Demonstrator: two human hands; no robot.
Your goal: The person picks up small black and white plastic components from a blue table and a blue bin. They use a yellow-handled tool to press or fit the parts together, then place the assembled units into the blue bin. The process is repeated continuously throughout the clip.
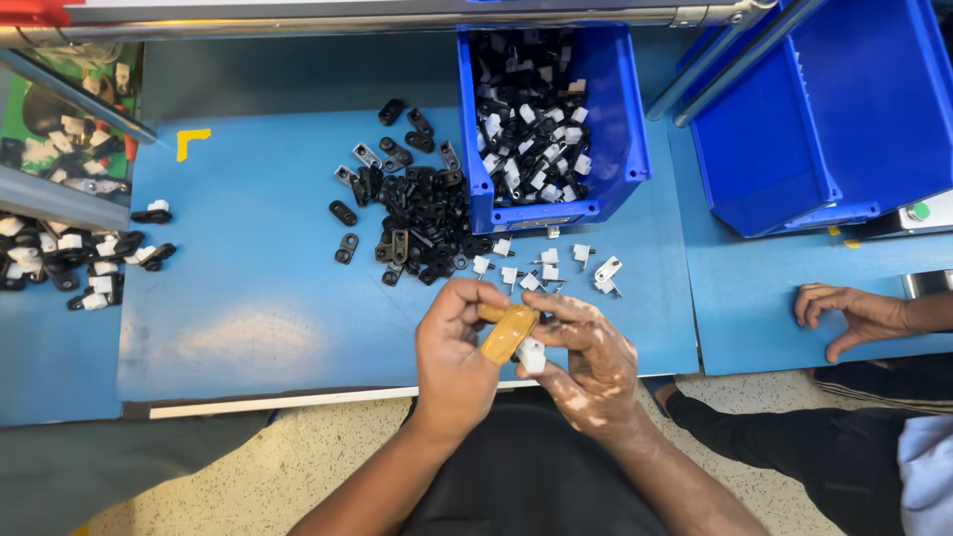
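Note:
My left hand (pixel 455 359) grips a small tan, oblong tool or block (pixel 508 333) near the table's front edge. My right hand (pixel 588 359) meets it from the right and pinches a small white plastic clip (pixel 532 354) against the tan piece. Just beyond my hands lie several loose white clips (pixel 544 268) on the blue table (pixel 248 298). Behind them is a pile of black plastic brackets (pixel 417 213).
A blue bin (pixel 620 119) holds assembled black-and-white parts at the back centre. A larger blue bin (pixel 844 129) stands at the right. More assembled parts (pixel 69 263) lie at the left. Another person's hand (pixel 854 313) rests on the table's right side.

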